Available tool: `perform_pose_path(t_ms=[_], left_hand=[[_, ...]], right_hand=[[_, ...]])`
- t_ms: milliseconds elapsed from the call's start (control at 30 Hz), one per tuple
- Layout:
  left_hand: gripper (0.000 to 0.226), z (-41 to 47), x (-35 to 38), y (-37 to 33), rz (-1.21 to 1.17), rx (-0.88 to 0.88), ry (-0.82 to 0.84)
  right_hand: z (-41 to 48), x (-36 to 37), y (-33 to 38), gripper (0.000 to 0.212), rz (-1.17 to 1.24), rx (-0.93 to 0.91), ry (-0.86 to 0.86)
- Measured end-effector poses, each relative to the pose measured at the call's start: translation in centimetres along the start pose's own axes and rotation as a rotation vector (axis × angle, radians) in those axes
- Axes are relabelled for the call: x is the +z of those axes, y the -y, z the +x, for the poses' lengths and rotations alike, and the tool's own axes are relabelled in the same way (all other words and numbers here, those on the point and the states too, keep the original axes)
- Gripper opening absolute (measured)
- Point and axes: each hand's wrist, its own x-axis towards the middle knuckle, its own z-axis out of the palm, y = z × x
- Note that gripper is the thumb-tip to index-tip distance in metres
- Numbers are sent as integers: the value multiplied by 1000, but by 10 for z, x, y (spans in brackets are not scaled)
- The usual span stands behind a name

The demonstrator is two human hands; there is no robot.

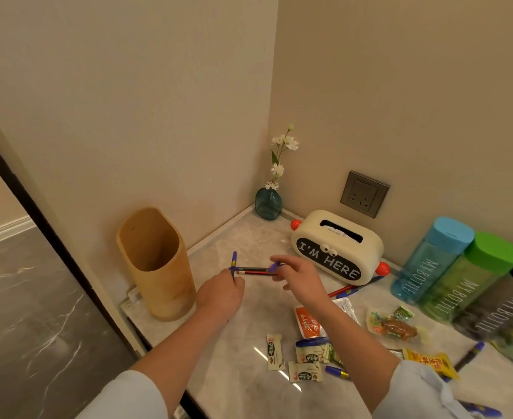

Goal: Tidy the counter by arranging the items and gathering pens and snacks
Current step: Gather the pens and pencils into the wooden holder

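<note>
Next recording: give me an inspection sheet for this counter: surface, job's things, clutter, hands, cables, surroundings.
Surface: pale marble counter in a wall corner.
Job's things: held pens; loose pens by the tissue box; snack packets scattered; wooden holder upright.
Clutter: tissue box, vase, three bottles.
Hands: left hand grips the held pens; right hand pinches their other end.
Cables: nothing seen.
Surroundings: wall socket; marbled floor left.
</note>
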Motion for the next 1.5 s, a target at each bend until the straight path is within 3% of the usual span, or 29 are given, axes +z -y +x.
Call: perform_pose_path(t_ms=[233, 333, 467, 600, 800, 1000, 1200, 1333, 1500], left_hand=[[24, 28, 3, -13, -129, 96, -66], [24, 42, 6, -12, -155, 132, -55], [28, 57, 13, -11, -77, 194, -4], [24, 62, 19, -10, 11, 179, 0], [16, 65, 17, -8, -43, 177, 86], [25, 51, 15, -3, 19, 133, 68], [26, 29, 14, -2, 143, 98, 66], [27, 19, 11, -6, 167, 83, 91], [18, 11, -6, -13, -316, -28, 70]], right_hand=[[30, -5, 3, 19, -804, -284, -223], [39, -3, -3, 14, -810, -253, -144], [46, 4, -19, 23, -888, -234, -23], [47, 10, -29, 23, -894, -233, -41], [50, 12, -31, 18, -934, -154, -33], [48, 8, -25, 18, -1089, -185, 25], [41, -3, -12, 28, -1061, -130, -18], [40, 0, -5, 18, -871, -75, -58], [40, 15, 36, 23, -256, 0, -174]])
